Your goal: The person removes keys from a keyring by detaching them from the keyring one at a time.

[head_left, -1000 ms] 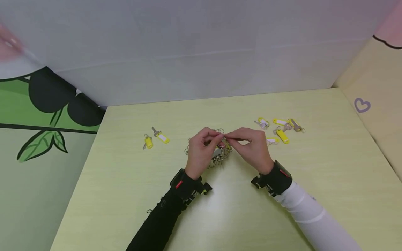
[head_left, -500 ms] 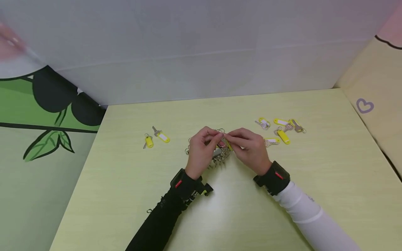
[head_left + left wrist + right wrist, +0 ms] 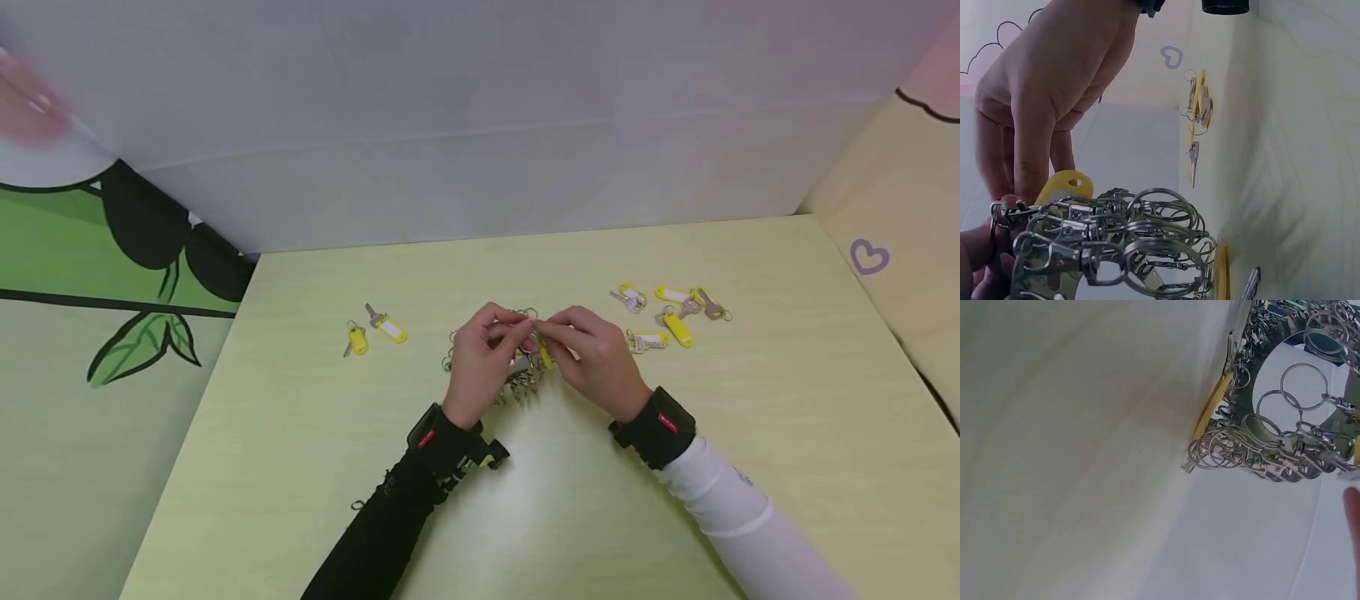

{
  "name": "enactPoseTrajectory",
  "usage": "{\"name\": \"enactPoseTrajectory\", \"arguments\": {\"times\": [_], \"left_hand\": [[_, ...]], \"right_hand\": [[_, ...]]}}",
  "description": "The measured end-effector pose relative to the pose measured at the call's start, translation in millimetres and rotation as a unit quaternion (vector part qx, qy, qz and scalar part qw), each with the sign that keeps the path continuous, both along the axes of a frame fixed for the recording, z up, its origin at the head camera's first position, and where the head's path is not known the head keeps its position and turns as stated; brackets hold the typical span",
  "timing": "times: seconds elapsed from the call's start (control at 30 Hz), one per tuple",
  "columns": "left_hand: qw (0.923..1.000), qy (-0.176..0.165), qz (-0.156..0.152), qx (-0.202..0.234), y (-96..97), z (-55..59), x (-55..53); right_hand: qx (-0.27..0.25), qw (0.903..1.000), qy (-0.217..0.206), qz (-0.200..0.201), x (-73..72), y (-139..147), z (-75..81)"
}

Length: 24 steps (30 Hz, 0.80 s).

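Observation:
My left hand [image 3: 486,354] pinches a small metal swivel clasp [image 3: 1013,214] on a grey ring-shaped holder [image 3: 1260,387]. Many other clasps and split rings [image 3: 1166,265] hang around this holder. Against the left fingertips lie those of my right hand [image 3: 596,358], thumb and forefinger pinching at the same spot. Just under them a yellow key tag [image 3: 1067,186] hangs, seemingly held by its ring, though the fingers hide the exact grip. In the right wrist view only a blurred fingertip of that hand shows at the edge.
Two tagged keys [image 3: 386,327] lie on the table left of the hands. On the right are several more, including a yellow-tagged key [image 3: 647,341] near the right hand and a small group [image 3: 678,327] behind it. A pale wall [image 3: 480,183] stands behind the table.
My right wrist has turned a little and its fingers have drawn closer together at the left fingertips. The yellow tag under them has shifted slightly. My left hand stays nearly still.

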<state>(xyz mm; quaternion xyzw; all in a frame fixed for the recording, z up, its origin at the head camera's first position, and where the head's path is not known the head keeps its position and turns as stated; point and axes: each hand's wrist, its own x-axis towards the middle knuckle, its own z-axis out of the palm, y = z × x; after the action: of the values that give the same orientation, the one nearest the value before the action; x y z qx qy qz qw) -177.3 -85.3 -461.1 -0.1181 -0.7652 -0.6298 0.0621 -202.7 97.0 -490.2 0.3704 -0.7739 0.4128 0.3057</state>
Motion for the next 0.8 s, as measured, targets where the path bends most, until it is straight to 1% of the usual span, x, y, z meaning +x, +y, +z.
{"name": "enactPoseTrajectory", "arguments": {"times": [0.17,0.27,0.43,0.5,0.6,0.73,0.8], "left_hand": [[1.0,0.003,0.003,-0.002,0.2,0.1,-1.3],[1.0,0.009,0.001,-0.002,-1.2,-0.8,-2.2],[0.9998,0.019,-0.004,0.002,-3.8,-4.1,-3.5],[0.9997,0.023,-0.006,0.0,-4.6,-6.2,-3.8],[0.9996,0.026,-0.008,-0.006,-5.3,-9.0,-4.1],[0.9994,0.026,-0.009,-0.023,-5.7,-11.3,-4.8],[0.9989,0.026,-0.008,-0.039,-5.9,-12.2,-5.4]], "right_hand": [[-0.021,0.9971,-0.053,-0.051,-4.8,10.1,4.9],[-0.039,0.9939,-0.084,-0.06,-9.3,18.9,9.2],[-0.083,0.986,-0.132,-0.058,-16.9,32.8,13.5],[-0.1,0.9826,-0.143,-0.062,-20.2,38.6,14.0],[-0.114,0.9801,-0.146,-0.073,-24.7,48.2,15.0],[-0.106,0.9802,-0.138,-0.094,-32.5,62.5,13.1],[-0.094,0.9802,-0.138,-0.106,-36.7,69.2,10.5]]}}
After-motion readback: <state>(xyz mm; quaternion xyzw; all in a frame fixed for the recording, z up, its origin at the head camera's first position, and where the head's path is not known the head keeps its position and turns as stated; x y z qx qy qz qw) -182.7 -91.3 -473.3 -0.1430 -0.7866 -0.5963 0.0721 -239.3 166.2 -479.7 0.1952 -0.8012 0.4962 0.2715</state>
